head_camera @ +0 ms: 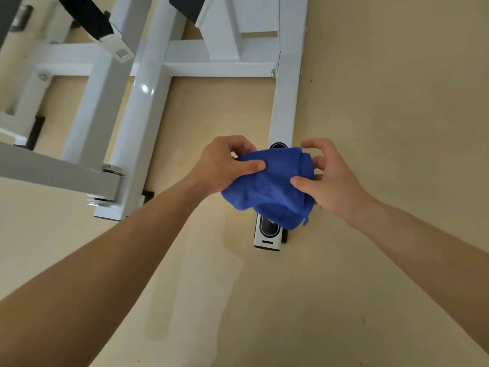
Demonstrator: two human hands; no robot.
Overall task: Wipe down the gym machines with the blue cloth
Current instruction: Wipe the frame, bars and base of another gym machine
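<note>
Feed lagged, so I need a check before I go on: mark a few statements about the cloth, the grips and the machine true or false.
1. The left grip and the right grip both hold the blue cloth. True.
2. The cloth lies spread flat on the floor. False: it is bunched up and held between the two grips.
3. The machine frame is painted white. True.
4. The cloth is pressed against the black strap. False: the strap is at the top left, far from the cloth.
5. The end of a white floor rail shows just below the cloth. True.
</note>
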